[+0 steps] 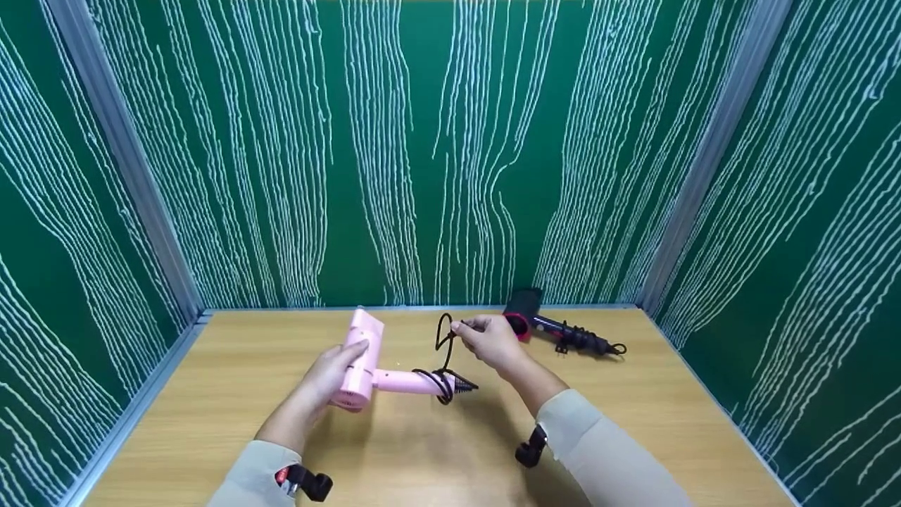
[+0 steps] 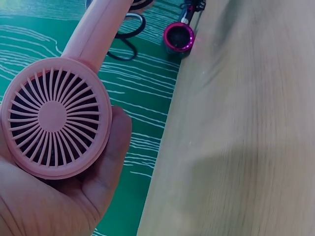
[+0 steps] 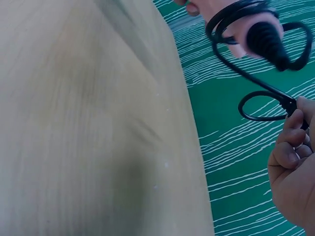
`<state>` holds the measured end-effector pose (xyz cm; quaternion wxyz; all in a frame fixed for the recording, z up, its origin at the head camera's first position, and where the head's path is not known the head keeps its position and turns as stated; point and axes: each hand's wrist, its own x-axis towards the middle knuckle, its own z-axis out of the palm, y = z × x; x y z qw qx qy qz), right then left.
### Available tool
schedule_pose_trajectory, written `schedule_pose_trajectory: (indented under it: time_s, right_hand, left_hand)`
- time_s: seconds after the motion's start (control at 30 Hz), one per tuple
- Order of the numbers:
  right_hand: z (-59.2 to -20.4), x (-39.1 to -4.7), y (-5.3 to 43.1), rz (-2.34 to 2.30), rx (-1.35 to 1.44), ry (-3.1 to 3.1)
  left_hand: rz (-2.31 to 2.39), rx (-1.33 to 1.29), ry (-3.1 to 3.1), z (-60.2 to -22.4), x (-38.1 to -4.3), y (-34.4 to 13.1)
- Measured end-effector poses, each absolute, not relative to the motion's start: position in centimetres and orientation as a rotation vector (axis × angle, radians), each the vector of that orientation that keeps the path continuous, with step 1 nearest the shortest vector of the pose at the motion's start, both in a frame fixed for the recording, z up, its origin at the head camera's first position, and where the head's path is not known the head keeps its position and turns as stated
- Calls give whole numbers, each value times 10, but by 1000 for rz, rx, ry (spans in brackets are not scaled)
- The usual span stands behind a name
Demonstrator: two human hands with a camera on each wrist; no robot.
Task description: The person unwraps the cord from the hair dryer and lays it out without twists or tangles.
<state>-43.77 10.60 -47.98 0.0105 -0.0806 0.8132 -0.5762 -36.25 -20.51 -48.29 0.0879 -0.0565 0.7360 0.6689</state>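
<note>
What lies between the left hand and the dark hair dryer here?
In the head view: the pink hair dryer, gripped by the left hand; its black cord; then the right hand, pinching that cord, nearest the dark hair dryer.

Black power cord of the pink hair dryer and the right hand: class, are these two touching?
Touching: the right wrist view plainly shows the right hand pinching the black power cord.

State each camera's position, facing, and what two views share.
Head: worn there, looking forward and down at left hand, right hand, sleeves.
Left wrist: worn there, facing left hand and pink hair dryer.
Right wrist: worn there, facing right hand pinching black cord; left fingers show.
Both wrist views share the dryer and green wall.
</note>
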Motion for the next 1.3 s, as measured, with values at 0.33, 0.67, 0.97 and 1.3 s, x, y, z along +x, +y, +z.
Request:
schedule_pose_trajectory:
  time_s: [0.33, 0.67, 0.97, 1.3]
  right_hand:
    - [-461, -437, 107, -1809, -247, 2566]
    - [-441, -435, 106, -1903, -259, 2597]
    - [-431, -427, 102, -1926, -250, 2583]
    - [-427, -417, 99, -2040, -269, 2565]
  left_hand:
    - [1977, -184, 2208, -489, -364, -205]
    - [1989, -181, 2247, -491, -363, -205]
    - [1943, -238, 2324, -493, -364, -207]
    - [2001, -365, 2363, -492, -366, -209]
